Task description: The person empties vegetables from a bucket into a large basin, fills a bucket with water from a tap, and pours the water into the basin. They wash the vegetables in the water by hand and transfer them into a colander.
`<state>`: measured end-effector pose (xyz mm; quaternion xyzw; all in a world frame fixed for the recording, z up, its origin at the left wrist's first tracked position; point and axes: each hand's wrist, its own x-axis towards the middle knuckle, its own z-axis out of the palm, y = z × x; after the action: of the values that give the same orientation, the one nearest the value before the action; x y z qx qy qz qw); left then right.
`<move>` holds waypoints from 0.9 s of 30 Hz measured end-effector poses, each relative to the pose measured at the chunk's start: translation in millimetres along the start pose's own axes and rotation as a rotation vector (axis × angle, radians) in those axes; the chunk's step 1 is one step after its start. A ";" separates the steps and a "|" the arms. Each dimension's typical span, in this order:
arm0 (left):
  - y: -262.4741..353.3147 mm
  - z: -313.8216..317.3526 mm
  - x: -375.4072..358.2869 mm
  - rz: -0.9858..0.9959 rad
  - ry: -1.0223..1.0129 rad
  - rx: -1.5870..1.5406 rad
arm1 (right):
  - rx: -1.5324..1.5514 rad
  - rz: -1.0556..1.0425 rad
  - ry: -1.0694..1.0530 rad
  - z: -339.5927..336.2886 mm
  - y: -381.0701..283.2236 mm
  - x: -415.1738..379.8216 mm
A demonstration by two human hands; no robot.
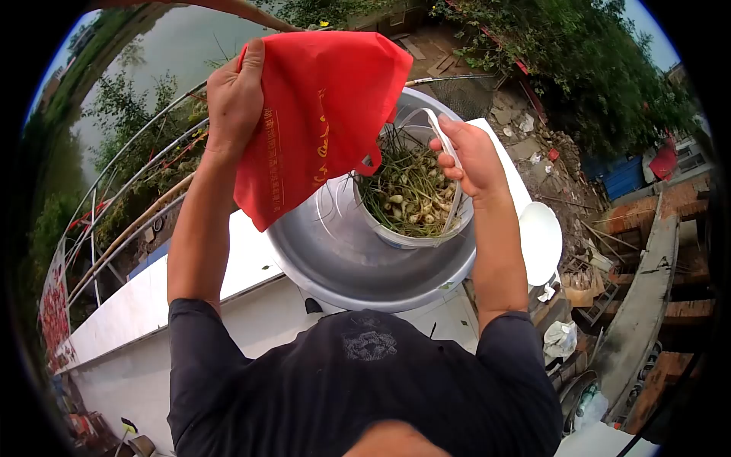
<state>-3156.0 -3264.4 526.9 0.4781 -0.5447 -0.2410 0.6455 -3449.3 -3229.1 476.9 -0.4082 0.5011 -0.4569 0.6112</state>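
Both hands are raised, forearms reaching forward.

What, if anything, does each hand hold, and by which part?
Left hand: a red fabric bag, by its upper-left edge. Right hand: a white plastic bucket, by its handle.

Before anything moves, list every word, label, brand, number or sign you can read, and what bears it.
No text can be read with certainty.
Red bag: gold lettering, too small and creased.
Dark shirt: pale print, too blurred.
White panel, far left: red marks, too blurred.
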 end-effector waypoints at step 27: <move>-237.1 -73.5 -153.0 -0.824 -0.556 0.024 | -1.169 -0.176 0.210 132.3 258.6 2.6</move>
<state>-3082.1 -3212.3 249.6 0.5785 -0.4646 -0.5884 0.3212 -3280.1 -3161.8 250.7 -0.6695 0.6913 -0.1922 0.1924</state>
